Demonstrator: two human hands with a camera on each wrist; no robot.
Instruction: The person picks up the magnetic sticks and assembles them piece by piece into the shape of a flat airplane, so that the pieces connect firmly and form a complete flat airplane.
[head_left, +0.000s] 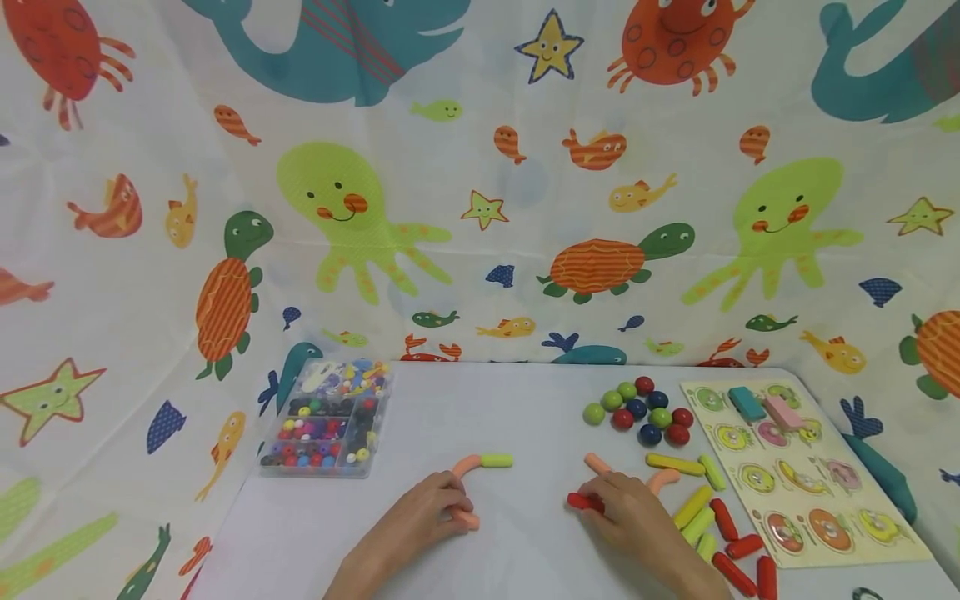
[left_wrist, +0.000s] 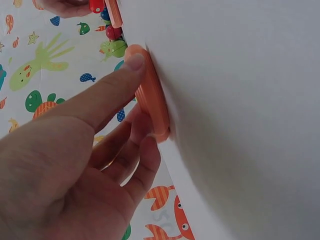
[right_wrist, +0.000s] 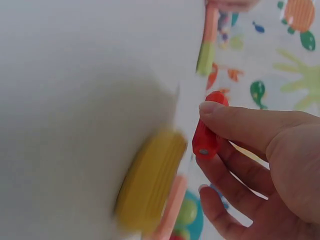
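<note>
My left hand (head_left: 452, 505) pinches a curved orange piece (head_left: 464, 468) lying on the white table (head_left: 525, 417); a yellow-green piece (head_left: 497, 460) is joined to its far end. In the left wrist view the thumb (left_wrist: 134, 62) and fingers press that orange piece (left_wrist: 152, 102) from both sides. My right hand (head_left: 594, 507) holds a short red piece (head_left: 581, 501) near the table; the right wrist view shows the thumb (right_wrist: 212, 107) over the red piece (right_wrist: 205, 137). A blurred yellow piece (right_wrist: 150, 182) lies close by.
Loose yellow sticks (head_left: 675, 464), red sticks (head_left: 724, 518) and orange pieces (head_left: 597, 462) lie right of my right hand. Coloured balls (head_left: 637, 408) cluster behind them. A picture puzzle board (head_left: 806, 492) lies at the far right. A clear bead box (head_left: 330, 417) stands at back left.
</note>
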